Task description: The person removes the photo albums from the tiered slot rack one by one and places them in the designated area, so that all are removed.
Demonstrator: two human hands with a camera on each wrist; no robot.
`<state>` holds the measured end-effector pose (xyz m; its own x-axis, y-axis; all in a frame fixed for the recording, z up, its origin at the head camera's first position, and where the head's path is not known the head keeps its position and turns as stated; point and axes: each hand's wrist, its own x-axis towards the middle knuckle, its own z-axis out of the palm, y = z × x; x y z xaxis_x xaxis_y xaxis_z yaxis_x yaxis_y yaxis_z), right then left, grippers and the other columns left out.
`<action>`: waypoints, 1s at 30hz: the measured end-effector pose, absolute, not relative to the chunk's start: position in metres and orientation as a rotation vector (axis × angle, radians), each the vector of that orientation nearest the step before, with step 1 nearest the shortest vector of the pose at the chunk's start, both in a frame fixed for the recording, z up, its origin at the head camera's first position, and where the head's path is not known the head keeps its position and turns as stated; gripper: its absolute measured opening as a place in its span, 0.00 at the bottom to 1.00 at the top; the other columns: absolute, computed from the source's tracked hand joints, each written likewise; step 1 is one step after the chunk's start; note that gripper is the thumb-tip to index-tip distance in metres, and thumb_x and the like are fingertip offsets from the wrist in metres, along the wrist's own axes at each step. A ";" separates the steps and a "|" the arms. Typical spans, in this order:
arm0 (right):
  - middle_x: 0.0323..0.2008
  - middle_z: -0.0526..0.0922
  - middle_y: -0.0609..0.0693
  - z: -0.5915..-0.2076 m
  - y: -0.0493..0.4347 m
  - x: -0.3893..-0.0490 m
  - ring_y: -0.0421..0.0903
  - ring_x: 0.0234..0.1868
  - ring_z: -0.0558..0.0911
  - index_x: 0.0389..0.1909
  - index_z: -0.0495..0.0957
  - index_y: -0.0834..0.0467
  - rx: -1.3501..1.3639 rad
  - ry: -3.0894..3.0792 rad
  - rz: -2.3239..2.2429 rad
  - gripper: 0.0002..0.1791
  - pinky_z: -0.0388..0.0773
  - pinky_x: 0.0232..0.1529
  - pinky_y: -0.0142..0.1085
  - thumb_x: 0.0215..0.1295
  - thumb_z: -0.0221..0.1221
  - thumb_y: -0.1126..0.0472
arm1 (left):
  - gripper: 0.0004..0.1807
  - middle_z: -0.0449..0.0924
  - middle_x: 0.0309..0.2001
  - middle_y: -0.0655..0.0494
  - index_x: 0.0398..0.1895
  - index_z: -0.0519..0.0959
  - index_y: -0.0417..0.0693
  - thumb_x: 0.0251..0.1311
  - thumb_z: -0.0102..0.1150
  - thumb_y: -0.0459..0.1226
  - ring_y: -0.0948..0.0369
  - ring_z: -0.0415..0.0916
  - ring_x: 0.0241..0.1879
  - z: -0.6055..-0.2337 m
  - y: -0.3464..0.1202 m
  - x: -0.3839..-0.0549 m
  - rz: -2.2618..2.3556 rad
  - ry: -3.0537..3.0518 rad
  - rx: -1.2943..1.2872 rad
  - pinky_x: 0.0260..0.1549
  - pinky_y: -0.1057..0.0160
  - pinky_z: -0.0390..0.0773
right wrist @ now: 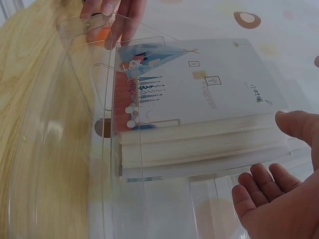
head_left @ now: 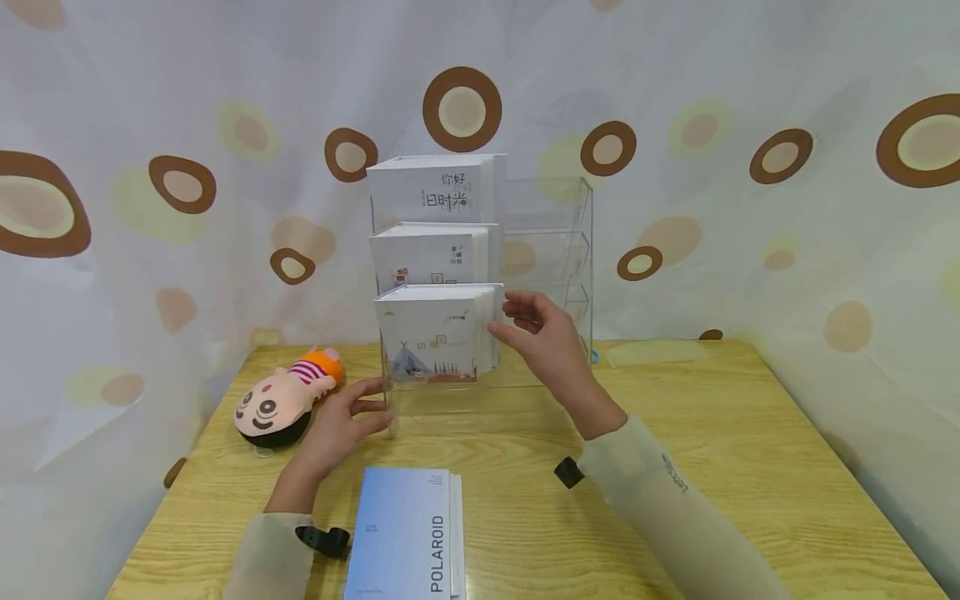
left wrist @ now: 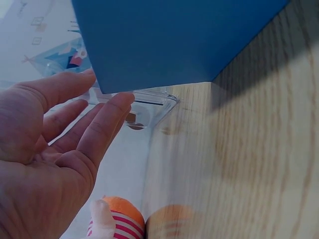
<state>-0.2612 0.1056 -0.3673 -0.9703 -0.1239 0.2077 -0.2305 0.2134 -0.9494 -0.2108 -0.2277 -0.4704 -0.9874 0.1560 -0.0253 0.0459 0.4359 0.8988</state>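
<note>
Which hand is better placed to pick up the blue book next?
Probably the left hand: it's nearer the blue book, while the right hand is up beside the tent-picture book.

Okay, headcount: you've got two hands, left (head_left: 341, 429) and right (head_left: 551, 337), plus two sleeves (head_left: 660, 492) and two black wrist gadgets (head_left: 568, 472). There's one clear rack (head_left: 450, 412), its left side by your left hand. I count three white book fronts (head_left: 427, 321) in it: one just left of your right hand, two higher up. Can't tell how many books sit behind those. Then one blue cover (head_left: 397, 533) nearer you than your left hand, and one doll (head_left: 277, 404) left of it.
</note>
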 end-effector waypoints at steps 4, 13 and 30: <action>0.71 0.81 0.61 -0.368 0.104 -0.265 0.61 0.76 0.78 0.77 0.76 0.60 0.372 -2.372 1.894 0.32 0.74 0.83 0.53 0.76 0.71 0.58 | 0.34 0.76 0.78 0.37 0.83 0.72 0.45 0.77 0.70 0.39 0.40 0.81 0.73 -0.470 -0.227 -0.211 1.602 2.575 0.170 0.64 0.48 0.90; 0.68 0.83 0.61 -0.369 0.100 -0.278 0.57 0.69 0.83 0.75 0.76 0.61 0.458 -2.360 1.941 0.32 0.82 0.72 0.48 0.75 0.73 0.60 | 0.34 0.77 0.77 0.37 0.83 0.72 0.46 0.77 0.70 0.38 0.40 0.80 0.73 -0.472 -0.228 -0.212 1.604 2.566 0.152 0.66 0.46 0.89; 0.68 0.83 0.62 -0.355 0.087 -0.290 0.55 0.63 0.86 0.73 0.77 0.58 0.509 -2.364 2.010 0.29 0.87 0.62 0.46 0.75 0.73 0.61 | 0.36 0.73 0.80 0.36 0.84 0.70 0.43 0.77 0.70 0.37 0.39 0.80 0.73 -0.470 -0.228 -0.213 1.624 2.555 0.175 0.65 0.46 0.89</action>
